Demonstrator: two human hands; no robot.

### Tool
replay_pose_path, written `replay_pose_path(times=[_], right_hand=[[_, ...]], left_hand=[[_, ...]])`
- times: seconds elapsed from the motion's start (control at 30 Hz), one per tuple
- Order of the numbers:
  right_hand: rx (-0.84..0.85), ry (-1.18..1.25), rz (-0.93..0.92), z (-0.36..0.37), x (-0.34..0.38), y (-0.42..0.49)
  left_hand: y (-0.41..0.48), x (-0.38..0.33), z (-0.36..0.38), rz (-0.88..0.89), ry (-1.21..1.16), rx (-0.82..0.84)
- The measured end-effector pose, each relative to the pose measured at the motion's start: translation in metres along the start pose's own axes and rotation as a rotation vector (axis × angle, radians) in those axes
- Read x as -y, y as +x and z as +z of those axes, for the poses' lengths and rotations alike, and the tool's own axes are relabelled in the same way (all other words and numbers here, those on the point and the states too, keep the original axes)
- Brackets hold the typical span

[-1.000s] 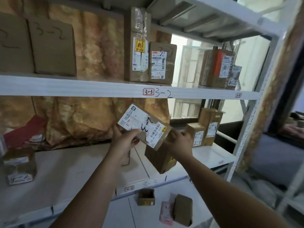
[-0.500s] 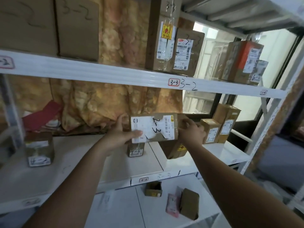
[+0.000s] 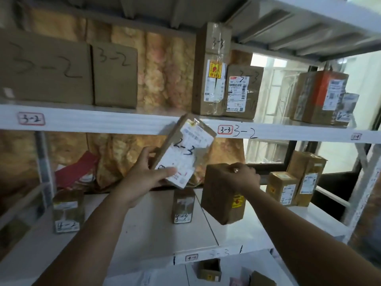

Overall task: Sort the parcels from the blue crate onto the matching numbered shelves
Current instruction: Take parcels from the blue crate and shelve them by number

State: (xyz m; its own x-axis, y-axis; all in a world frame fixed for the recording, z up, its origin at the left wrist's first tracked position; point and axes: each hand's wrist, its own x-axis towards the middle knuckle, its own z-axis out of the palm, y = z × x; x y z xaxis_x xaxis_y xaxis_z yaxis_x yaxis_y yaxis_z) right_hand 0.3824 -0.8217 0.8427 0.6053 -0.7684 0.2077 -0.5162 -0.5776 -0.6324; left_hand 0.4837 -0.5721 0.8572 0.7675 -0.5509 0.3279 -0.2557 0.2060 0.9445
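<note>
Two parcels in hand — left hand gripping the flat parcel marked 2-3, right hand clamped on a plain brown box, two 3-2 cartons on the upper shelf

I see a white metal shelving unit whose upper shelf carries 2 plain boxes marked 3-2 at the left, 2 labelled boxes touching each other above the 3-3 tag, and an orange-sided box far right. On the lower shelf I make out a small box marked 4-2 at left, another small box near the middle, and 2 boxes side by side at right. A lower level near me holds an open box.
</note>
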Motion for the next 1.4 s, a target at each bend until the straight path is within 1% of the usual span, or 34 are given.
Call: replay_pose_path(times=[0.07, 0.13, 0.2, 0.27, 0.33, 0.43, 0.5, 0.57, 0.7, 0.87, 0.93, 1.0, 1.07, 1.13, 1.23, 1.3, 1.4], right_hand=[[0.112, 0.080, -0.082, -0.006, 0.005, 0.008], [0.278, 0.186, -0.204, -0.009, 0.017, 0.011], [0.441, 0.195, -0.336, -0.008, 0.033, 0.008], [0.520, 0.156, -0.461, -0.006, 0.051, 0.003], [0.573, 0.163, -0.553, -0.004, 0.067, 0.000], [0.597, 0.155, -0.660, -0.006, 0.086, -0.001], [0.578, 0.141, -0.713, -0.009, 0.093, -0.001], [0.565, 0.188, -0.722, -0.012, 0.096, 0.003], [0.543, 0.376, -0.723, -0.030, 0.096, 0.007], [0.445, 0.749, -0.698, -0.073, 0.104, 0.012], [0.389, 0.874, -0.698, -0.092, 0.110, 0.018], [0.302, 0.927, -0.717, -0.115, 0.114, 0.023], [0.209, 0.965, -0.730, -0.136, 0.117, 0.030], [0.073, 0.989, -0.731, -0.154, 0.119, 0.037], [-0.113, 1.005, -0.720, -0.175, 0.119, 0.051], [-0.168, 1.014, -0.729, -0.182, 0.116, 0.060], [-0.205, 0.938, -0.709, -0.181, 0.108, 0.078]], left_hand=[[0.001, -0.017, 0.000, 0.051, -0.194, -0.043], [0.000, -0.025, 0.002, 0.093, -0.259, -0.082], [-0.003, -0.025, 0.007, 0.134, -0.287, -0.127], [-0.007, -0.025, 0.010, 0.144, -0.327, -0.171], [-0.009, -0.024, 0.010, 0.115, -0.357, -0.233], [-0.010, -0.024, 0.004, 0.087, -0.298, -0.327], [-0.010, -0.024, 0.000, 0.080, -0.204, -0.375], [-0.012, -0.029, -0.001, 0.101, -0.144, -0.421], [-0.011, -0.050, 0.007, 0.238, -0.135, -0.491], [0.004, -0.101, 0.016, 0.397, -0.159, -0.496], [0.014, -0.121, 0.022, 0.414, -0.170, -0.462], [0.027, -0.139, 0.031, 0.423, -0.203, -0.425], [0.037, -0.154, 0.040, 0.455, -0.198, -0.441], [0.044, -0.164, 0.047, 0.491, -0.198, -0.474], [0.053, -0.170, 0.059, 0.484, -0.170, -0.466], [0.058, -0.167, 0.068, 0.432, -0.111, -0.429], [0.067, -0.147, 0.083, 0.310, -0.062, -0.374]])
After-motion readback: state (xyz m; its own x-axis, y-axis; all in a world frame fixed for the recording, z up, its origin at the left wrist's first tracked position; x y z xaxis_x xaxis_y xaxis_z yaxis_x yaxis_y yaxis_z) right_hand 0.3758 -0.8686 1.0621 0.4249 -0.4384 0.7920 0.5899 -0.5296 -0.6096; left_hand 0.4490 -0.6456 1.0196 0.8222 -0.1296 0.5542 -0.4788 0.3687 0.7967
